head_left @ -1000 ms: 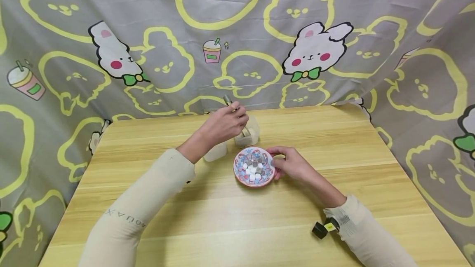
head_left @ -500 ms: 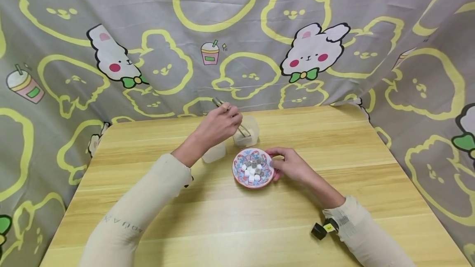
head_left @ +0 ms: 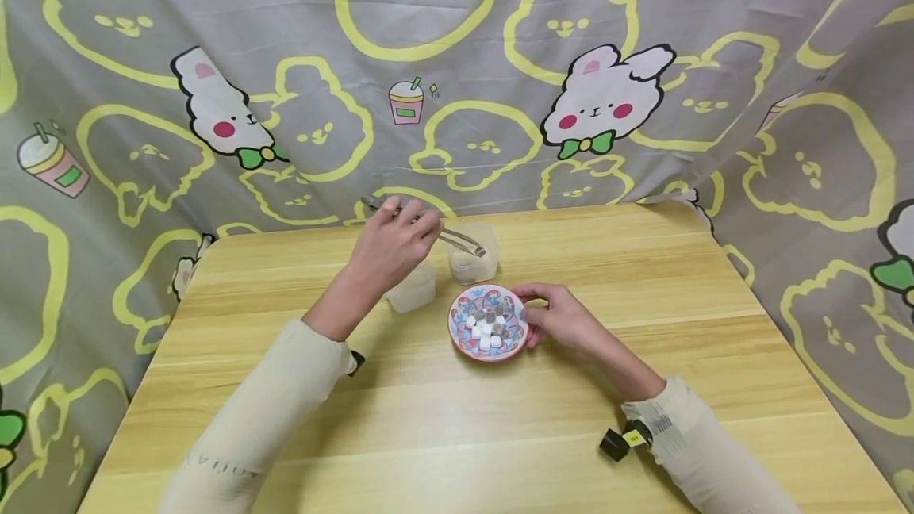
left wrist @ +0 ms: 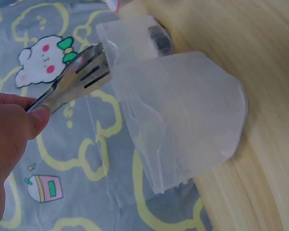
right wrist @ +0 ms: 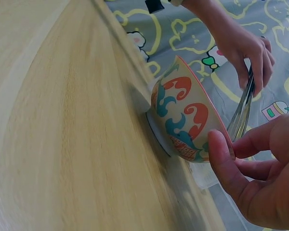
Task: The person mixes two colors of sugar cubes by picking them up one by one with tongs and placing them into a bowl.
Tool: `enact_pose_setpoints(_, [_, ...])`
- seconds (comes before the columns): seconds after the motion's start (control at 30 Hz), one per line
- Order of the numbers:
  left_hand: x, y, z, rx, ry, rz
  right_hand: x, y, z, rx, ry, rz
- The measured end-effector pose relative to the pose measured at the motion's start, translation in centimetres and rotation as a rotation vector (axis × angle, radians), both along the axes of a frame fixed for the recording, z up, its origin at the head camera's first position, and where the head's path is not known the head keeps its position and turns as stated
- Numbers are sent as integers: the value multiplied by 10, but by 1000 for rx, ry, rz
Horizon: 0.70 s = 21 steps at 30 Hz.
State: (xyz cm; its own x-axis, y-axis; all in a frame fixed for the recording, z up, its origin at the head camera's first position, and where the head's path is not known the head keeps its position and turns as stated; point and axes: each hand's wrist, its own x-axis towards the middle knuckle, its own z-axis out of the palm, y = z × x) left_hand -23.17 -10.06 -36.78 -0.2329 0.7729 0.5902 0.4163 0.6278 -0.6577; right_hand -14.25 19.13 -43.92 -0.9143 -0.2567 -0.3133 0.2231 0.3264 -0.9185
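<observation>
My left hand point(head_left: 394, 248) grips metal tongs point(left wrist: 79, 77) with slotted ends. Their tips reach over the right-hand translucent plastic container point(head_left: 474, 264); whether anything sits between them cannot be told. Dark contents point(left wrist: 159, 41) show through that container's wall in the left wrist view. A second translucent container point(left wrist: 197, 115) stands beside it, partly behind my left hand in the head view. With thumb and fingers my right hand point(head_left: 560, 316) pinches the rim of a patterned bowl point(right wrist: 183, 115), which stands on the table. White cubes point(head_left: 485, 331) and grey-brown ones lie inside the bowl.
The wooden table point(head_left: 443, 435) ends at a patterned curtain point(head_left: 286, 101) behind and at the sides. A small black device point(head_left: 614, 444) with a yellow label is at the right cuff.
My left hand has moved left, and the tongs have risen from inside the right-hand container to a flatter tilt above it. My right hand and the bowl stay put.
</observation>
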Motion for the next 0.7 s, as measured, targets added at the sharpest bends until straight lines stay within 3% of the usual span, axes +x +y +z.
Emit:
enact_pose_setpoints(0.33, [30,-10,2,53,-5,-27,0,0,-1,12,17,-3])
enact_pose_setpoints(0.57, [45,-16,2,99,-26,-66,0,-1,-1,19,29,2])
enact_pose_setpoints(0.7, [53,-18,3,98,-29,-47,0,-2,-1,11,24,0])
